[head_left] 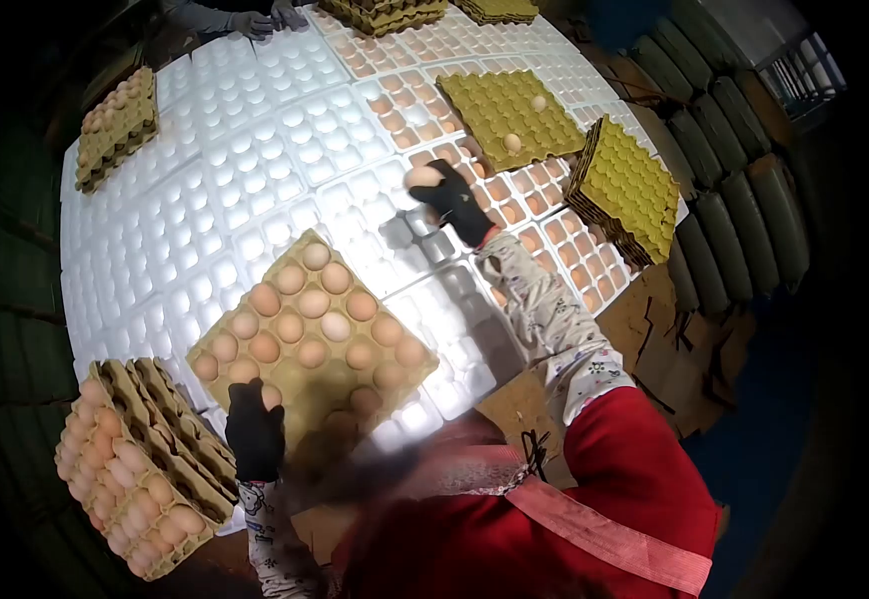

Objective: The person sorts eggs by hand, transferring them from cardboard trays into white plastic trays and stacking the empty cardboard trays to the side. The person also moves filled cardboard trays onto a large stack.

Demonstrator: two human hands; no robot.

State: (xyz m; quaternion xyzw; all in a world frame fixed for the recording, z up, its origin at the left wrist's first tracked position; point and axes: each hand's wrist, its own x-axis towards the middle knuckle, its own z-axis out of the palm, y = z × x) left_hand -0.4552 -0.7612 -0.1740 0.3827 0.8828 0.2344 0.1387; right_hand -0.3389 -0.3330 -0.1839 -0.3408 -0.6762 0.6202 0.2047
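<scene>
My right hand, in a dark glove, is raised over the white moulded trays with an egg in its fingers. Below and to the left lies a cardboard egg tray holding several brown and pale eggs, with bare cups in its near part. At this tray's near left edge, my gloved left hand has its finger and thumb closed around another egg. Shadow darkens the tray's near corner. White moulded trays cover the table, and those towards the right hold eggs.
Stacked cardboard trays full of eggs stand at the near left, others at the far left. A cardboard tray with two eggs and a tray stack sit right. Another person's gloved hands rest at the far edge.
</scene>
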